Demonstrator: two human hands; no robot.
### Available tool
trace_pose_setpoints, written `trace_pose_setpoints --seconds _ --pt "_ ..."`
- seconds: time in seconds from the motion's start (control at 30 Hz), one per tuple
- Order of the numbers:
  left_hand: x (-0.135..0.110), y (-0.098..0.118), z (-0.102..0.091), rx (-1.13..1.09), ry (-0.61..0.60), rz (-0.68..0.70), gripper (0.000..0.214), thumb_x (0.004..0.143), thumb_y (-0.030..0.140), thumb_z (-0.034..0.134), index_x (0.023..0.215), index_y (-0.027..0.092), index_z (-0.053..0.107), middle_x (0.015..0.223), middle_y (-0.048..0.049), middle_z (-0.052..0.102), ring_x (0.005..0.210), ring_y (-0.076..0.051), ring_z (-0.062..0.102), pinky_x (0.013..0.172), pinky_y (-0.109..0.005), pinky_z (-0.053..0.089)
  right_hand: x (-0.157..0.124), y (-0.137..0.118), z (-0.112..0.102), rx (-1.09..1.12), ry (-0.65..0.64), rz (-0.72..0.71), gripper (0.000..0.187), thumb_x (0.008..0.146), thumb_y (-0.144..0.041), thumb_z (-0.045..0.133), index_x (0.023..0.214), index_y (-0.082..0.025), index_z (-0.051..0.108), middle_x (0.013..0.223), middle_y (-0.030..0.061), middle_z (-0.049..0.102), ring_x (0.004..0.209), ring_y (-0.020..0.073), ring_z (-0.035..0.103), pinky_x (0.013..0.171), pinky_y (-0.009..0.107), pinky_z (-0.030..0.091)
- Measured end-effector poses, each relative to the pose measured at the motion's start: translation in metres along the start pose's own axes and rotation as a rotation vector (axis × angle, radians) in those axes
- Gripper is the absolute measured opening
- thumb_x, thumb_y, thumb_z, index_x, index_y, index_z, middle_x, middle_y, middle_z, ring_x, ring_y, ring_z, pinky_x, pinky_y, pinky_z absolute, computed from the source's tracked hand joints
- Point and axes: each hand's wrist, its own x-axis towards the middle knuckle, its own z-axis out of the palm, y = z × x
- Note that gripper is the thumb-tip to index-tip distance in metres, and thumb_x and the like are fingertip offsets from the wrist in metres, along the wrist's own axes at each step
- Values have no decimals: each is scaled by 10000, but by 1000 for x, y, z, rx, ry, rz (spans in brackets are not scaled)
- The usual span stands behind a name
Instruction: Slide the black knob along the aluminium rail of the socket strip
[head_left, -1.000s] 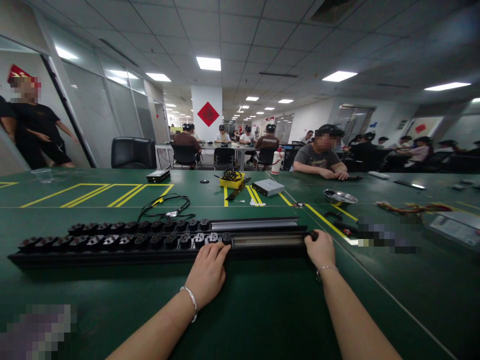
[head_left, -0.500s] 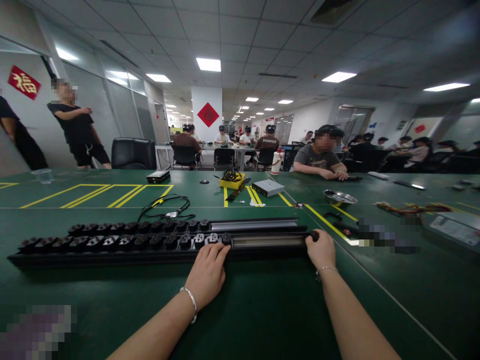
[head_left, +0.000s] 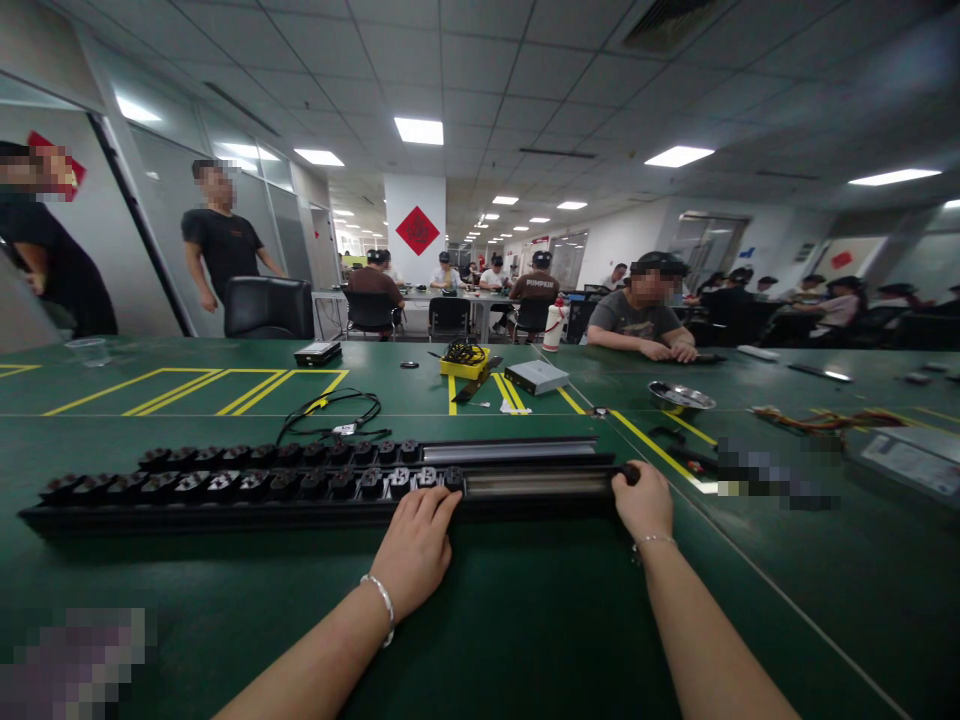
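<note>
Black rail (head_left: 225,518) lies flat; modules (head_left: 252,485) line its left.

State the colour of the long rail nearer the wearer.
The nearer rail is black; the head view shows it best.

Two black rails (head_left: 225,518), silvery along their right-hand stretches, cross a deep green worktop (head_left: 525,620) banded with yellow stripes (head_left: 660,449). Toward its far edge sit a bright yellow box (head_left: 454,368), a pale grey case (head_left: 537,377) and a white-and-red bottle (head_left: 552,330).
</note>
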Motion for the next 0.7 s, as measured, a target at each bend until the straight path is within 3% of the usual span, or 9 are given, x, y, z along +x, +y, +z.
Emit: trace_pose_setpoints --seconds 0.4,0.7 --pt "0 0 0 12 -1 5 523 707 81 433 1218 193 414 1159 -67 478 1077 -224 416 971 -415 326 1 1 0 -59 -27 6 380 705 -313 437 1009 -120 559 995 121 520 909 232 501 854 346 377" --pt "0 0 1 -2 -6 -1 528 709 85 429 1225 197 408 1167 -72 478 1077 -228 417 969 -429 325 -2 0 2 1 37 4 361 682 -302 461 992 -150 568 963 103 529 927 242 494 876 358 370"
